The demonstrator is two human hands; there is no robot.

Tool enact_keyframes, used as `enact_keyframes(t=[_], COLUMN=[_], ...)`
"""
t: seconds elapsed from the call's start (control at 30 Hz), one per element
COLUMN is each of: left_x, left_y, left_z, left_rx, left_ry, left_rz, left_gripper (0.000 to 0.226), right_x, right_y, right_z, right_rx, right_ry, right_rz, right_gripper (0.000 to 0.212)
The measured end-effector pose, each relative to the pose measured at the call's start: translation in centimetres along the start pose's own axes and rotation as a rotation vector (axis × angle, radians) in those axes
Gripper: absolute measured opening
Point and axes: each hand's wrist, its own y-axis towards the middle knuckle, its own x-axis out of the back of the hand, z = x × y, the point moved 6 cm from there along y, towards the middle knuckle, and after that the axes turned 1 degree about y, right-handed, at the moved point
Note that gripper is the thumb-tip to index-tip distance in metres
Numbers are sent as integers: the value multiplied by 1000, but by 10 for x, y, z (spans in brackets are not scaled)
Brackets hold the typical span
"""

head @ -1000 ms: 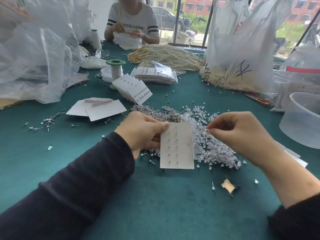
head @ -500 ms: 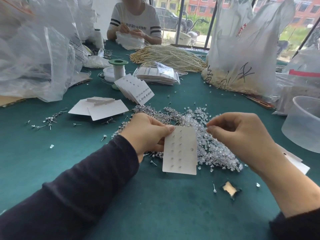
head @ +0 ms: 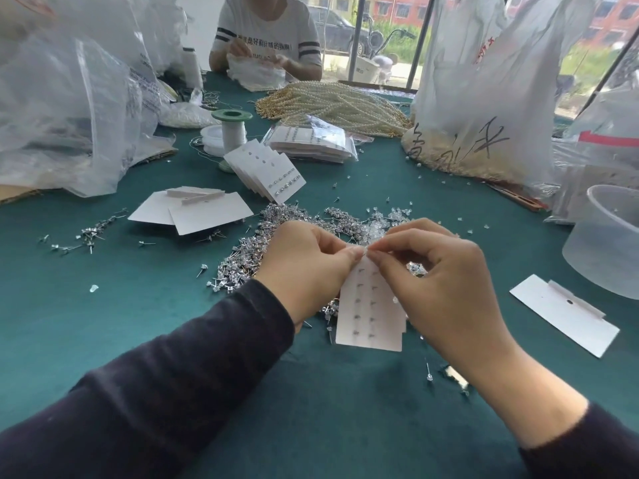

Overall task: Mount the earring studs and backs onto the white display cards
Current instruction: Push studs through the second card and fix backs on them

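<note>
My left hand point(head: 307, 267) pinches the top edge of a white display card point(head: 370, 312) held upright above the green table, its back toward me with several stud posts poking through. My right hand point(head: 439, 278) pinches at the card's top corner, fingertips meeting those of the left; whatever small piece it holds is hidden. Behind the hands lies a heap of silver earring studs point(head: 242, 257) and a pile of clear plastic backs point(head: 383, 229).
Blank cards point(head: 207, 212) lie at the left, one more card point(head: 563, 314) at the right, finished cards point(head: 266, 171) fanned behind. A clear plastic tub point(head: 608, 243) stands at the right edge. Plastic bags, a thread spool point(head: 232, 127), pearl strands point(head: 339, 105) and another person fill the far side.
My right hand has moved left from the pile of backs to the card's top corner. The card has shifted right and closer, now held between both hands.
</note>
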Motion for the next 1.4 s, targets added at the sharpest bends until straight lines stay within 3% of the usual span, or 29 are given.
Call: enact_keyframes(t=[0.6,0.9,1.07,1.23,1.4], left_x=[0,-4,-4,-8,-9], left_y=[0,-3,-3,-1,1], left_z=[3,5,1,-3,-2], left_rx=[-47,-38,-54,-44,-111], left_ry=[25,-11,-2,-49,37], left_rz=[-97,-93,-72,51,77], left_gripper=[19,22,23,24,33], right_x=[-9,-12,-10,-2,-3], right_y=[-4,-3,-4,-3,-3], right_z=[-2,-11,-11,-6,-7], right_rx=[9,-93,-81,-16,-17], right_ry=[5,58,47,38,11], right_rz=[-39,-13,-25,-104,-64], right_gripper=[16,19,23,19,15])
